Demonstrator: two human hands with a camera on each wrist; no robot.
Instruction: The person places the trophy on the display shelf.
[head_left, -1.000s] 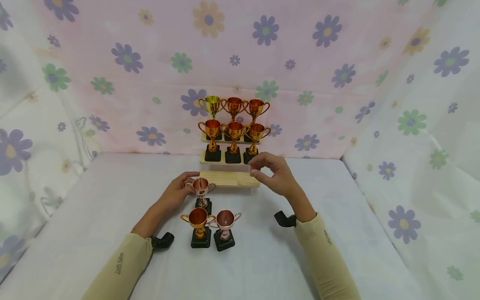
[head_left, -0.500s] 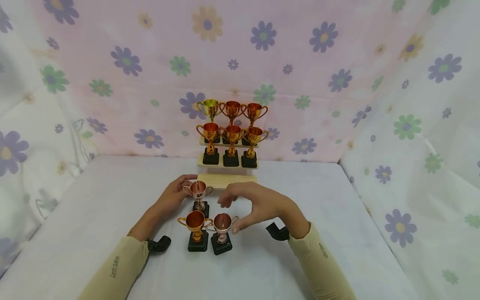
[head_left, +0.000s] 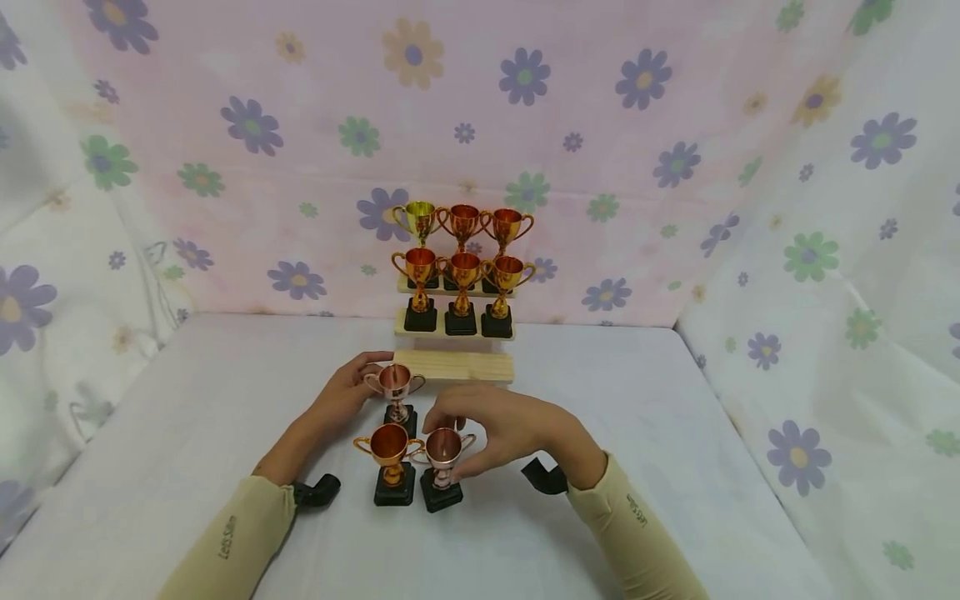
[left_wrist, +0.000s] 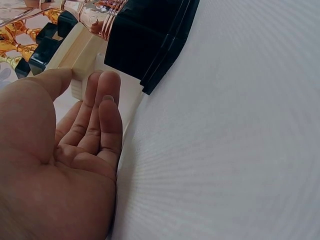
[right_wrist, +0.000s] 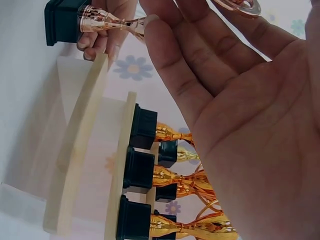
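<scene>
My right hand (head_left: pixel 510 421) curves around a small rose-gold trophy (head_left: pixel 443 447) on a black base, thumb close to its stem and fingers behind its cup. In the right wrist view, its fingers are spread and gently bent. My left hand (head_left: pixel 341 402) holds the left end of the lowest tier of a wooden display stand (head_left: pixel 468 365). The left wrist view shows the thumb (left_wrist: pixel 57 80) against the plank end, with curled fingers below. Another rose-gold trophy (head_left: pixel 395 382) stands beside that hand, and a gold trophy (head_left: pixel 389 445) stands left of the one at my right hand.
The stand's two upper tiers carry rows of gold trophies (head_left: pixel 461 271) on black bases. Beneath everything is a white cloth-covered table (head_left: pixel 600 383). Flowered fabric (head_left: pixel 315 125) hangs behind and at both sides.
My right hand has come down from the right end of the stand, toward me and left, to the front rose-gold trophy. The left hand stays at the stand. The view shifts slightly.
</scene>
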